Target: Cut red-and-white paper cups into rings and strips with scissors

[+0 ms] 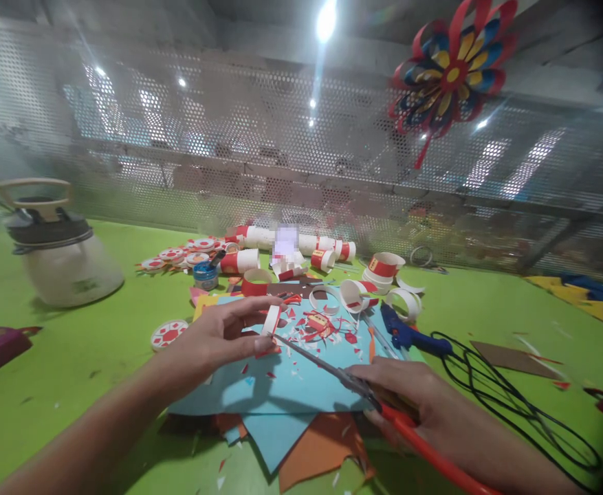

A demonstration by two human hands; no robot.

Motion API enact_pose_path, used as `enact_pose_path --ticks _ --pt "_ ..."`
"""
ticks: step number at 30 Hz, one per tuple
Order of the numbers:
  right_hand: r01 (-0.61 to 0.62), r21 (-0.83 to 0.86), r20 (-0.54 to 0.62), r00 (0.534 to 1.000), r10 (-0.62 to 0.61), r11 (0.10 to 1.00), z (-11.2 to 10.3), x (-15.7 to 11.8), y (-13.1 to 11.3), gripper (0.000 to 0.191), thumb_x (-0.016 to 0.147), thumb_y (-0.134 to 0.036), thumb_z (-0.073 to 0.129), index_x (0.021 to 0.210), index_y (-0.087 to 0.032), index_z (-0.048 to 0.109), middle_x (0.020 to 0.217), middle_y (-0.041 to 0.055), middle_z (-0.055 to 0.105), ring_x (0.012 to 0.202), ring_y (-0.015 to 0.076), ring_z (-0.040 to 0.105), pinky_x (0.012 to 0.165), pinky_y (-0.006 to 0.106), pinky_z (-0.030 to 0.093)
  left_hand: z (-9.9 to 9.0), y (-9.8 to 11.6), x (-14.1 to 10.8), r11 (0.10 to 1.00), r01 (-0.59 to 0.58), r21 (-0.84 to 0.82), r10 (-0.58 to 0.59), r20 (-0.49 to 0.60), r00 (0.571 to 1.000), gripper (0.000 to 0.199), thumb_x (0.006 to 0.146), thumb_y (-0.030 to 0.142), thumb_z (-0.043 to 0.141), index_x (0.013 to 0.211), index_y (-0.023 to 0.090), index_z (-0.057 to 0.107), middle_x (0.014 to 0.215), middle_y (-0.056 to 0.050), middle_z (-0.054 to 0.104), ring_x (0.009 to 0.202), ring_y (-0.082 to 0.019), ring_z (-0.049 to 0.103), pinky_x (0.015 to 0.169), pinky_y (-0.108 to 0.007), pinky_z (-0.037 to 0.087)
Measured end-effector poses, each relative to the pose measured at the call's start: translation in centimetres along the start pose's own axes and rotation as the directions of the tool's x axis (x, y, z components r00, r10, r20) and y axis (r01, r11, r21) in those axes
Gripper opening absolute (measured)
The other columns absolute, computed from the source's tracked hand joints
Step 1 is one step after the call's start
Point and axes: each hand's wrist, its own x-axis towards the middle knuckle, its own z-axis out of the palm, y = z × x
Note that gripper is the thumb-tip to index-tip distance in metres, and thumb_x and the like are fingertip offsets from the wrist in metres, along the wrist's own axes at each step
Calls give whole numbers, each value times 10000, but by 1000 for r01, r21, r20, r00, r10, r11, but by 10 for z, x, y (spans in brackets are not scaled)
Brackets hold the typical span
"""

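Between the thumb and fingers of my left hand (pixel 221 337) is a small piece of white and red card (pixel 271 320), held above the blue sheet (pixel 218 388). My right hand (pixel 417 388) grips red-handled scissors (pixel 322 359), whose blades point left. The scissor tips are at the lower edge of the card piece, near my left thumb; whether they are cutting into it I cannot tell. Red and white paper scraps (pixel 319 326) lie scattered on the blue sheet beyond the blades. Part of the card is hidden behind my left fingers.
A blue glue gun (pixel 414 335) with a looping black cable (pixel 491 392) lies to the right. White and red card rings (pixel 384 265), tubes and a small blue jar (pixel 205 275) stand behind the sheet. A large jug (pixel 69 268) is at left; a paper flower (pixel 453 72) hangs upper right.
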Motion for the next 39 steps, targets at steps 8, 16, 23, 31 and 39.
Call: enact_pose_path --ticks 8,16,23,31,39 --pt "-35 6 14 999 35 999 1 -4 4 225 907 -243 603 1103 -353 605 994 -37 634 921 164 564 813 286 429 0 4 -2 999 37 4 -37 18 999 451 790 307 722 1226 307 607 1353 -46 555 1192 -270 525 956 -370 461" --pt "-39 3 12 999 39 999 0 -6 2 240 911 -272 606 1127 -376 590 1013 -39 628 947 171 556 817 291 418 1 4 -2 994 92 -63 -92 3 996 494 745 306 757 1217 258 619 1289 -88 591 1036 -264 607 886 -390 496" --pt "-26 -2 26 999 26 1000 -1 -5 3 180 915 -293 600 1087 -343 600 968 -39 626 914 163 553 796 281 417 1 0 -1 989 82 -119 -82 11 997 480 730 269 767 1191 242 635 1156 -83 655 954 -242 634 841 -371 515" --pt "-36 -14 20 999 36 999 1 -7 -8 165 951 -377 534 1088 -338 617 988 -29 652 907 170 575 797 298 433 0 0 -1 987 62 -150 -59 23 998 479 732 241 763 1189 229 621 1283 -112 593 999 -270 637 838 -389 523" --pt "-28 -43 33 999 29 999 0 -7 -6 184 950 -362 537 1117 -333 610 998 -12 650 915 181 579 799 315 437 1 1 -1 990 52 -134 -43 71 997 487 749 243 745 1214 211 603 1177 -118 644 949 -260 644 845 -421 514"
